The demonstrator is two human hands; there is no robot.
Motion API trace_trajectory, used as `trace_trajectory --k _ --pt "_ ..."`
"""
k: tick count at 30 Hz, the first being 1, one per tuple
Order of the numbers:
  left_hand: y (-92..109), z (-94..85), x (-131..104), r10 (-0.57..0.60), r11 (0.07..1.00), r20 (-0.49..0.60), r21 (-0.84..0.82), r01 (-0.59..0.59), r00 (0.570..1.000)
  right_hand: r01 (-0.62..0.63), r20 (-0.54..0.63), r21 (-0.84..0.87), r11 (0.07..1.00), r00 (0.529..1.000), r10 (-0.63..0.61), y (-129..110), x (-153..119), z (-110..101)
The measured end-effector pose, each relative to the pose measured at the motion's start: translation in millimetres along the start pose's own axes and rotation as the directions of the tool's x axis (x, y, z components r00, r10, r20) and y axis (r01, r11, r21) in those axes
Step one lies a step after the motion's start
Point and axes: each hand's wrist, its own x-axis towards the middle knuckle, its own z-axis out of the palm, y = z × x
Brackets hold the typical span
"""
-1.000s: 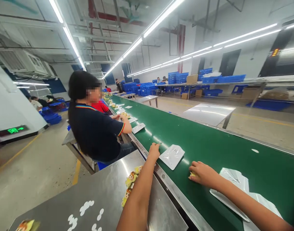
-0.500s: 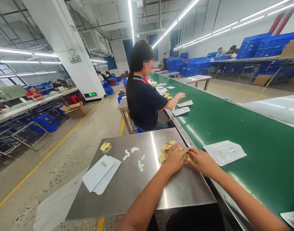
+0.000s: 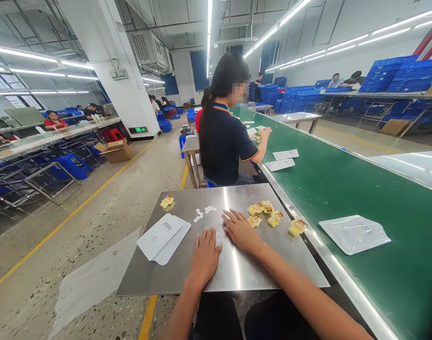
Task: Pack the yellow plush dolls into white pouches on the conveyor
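My left hand [image 3: 205,257] lies flat on the metal table [image 3: 159,278], fingers stretched out, right of two overlapping white pouches [image 3: 162,236]. My right hand [image 3: 241,230] rests palm down with spread fingers, left of several yellow doll-faced pieces [image 3: 275,218]. Small white discs [image 3: 199,215] lie beyond my left hand; a few more show partly between my hands. One yellow piece [image 3: 166,201] sits alone at the table's far left corner, and another [image 3: 297,227] is near the right edge. Neither hand holds anything.
A green conveyor belt [image 3: 346,189] runs along the right, bearing a clear-wrapped white pouch [image 3: 355,234] and two more pouches [image 3: 280,164] farther off. A person in a dark shirt [image 3: 223,146] sits just beyond the table. A translucent sheet [image 3: 95,278] lies on the floor at left.
Both hands have moved left, away from the yellow pieces, and now lie apart and flat on the table. The yellow pieces are uncovered. The view has shifted slightly.
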Motion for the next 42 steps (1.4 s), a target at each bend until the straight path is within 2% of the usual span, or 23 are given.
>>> trace_trajectory --k 4,10,17,20,24,27,30,34,36,39,42 --pt "-2.5 -7.6 14.5 -0.010 0.995 -0.098 -0.105 0.000 0.995 -0.045 0.068 -0.032 0.998 0.997 0.047 1.8 11.7 14.0" --pt "-12.5 -15.4 46.0 -0.021 0.967 -0.125 -0.255 -0.012 0.992 -0.140 0.087 -0.016 0.990 0.986 0.141 1.5 5.8 9.2" --pt "-13.7 -15.5 46.5 -0.130 0.848 -0.160 -0.529 0.026 0.978 -0.223 0.100 0.161 0.962 0.973 0.209 2.5 13.3 6.0" --pt "-15.1 -13.2 53.6 -0.229 0.727 -0.143 -0.683 0.071 0.963 -0.261 0.093 0.297 0.919 0.965 0.244 -0.7 15.3 9.8" --pt "-17.8 -11.6 67.7 -0.342 0.468 -0.058 -0.876 0.116 0.938 -0.308 0.104 0.518 0.798 0.949 0.298 -9.0 22.2 18.4" --pt "-17.4 -12.8 73.4 -0.376 0.275 0.002 -0.955 0.114 0.927 -0.307 0.084 0.636 0.708 0.939 0.332 -18.2 29.6 21.0" --pt "-14.0 -14.8 74.2 -0.372 0.130 0.052 -0.986 0.108 0.927 -0.273 0.040 0.696 0.664 0.938 0.343 -27.6 34.1 18.3" --pt "-8.1 -17.8 70.7 -0.313 -0.030 0.127 -0.992 0.124 0.941 -0.228 -0.017 0.697 0.679 0.942 0.334 -34.6 34.9 14.9" --pt "-6.4 -18.9 68.3 -0.291 -0.088 0.154 -0.987 0.134 0.944 -0.215 -0.051 0.658 0.721 0.944 0.327 -34.6 34.4 15.5" --pt "-5.7 -19.4 65.6 -0.288 -0.142 0.182 -0.979 0.146 0.940 -0.200 -0.101 0.539 0.818 0.949 0.299 -32.8 33.0 17.4" --pt "-6.1 -18.9 64.1 -0.319 -0.171 0.190 -0.975 0.141 0.928 -0.226 -0.102 0.543 0.809 0.938 0.330 -31.6 31.2 18.1"
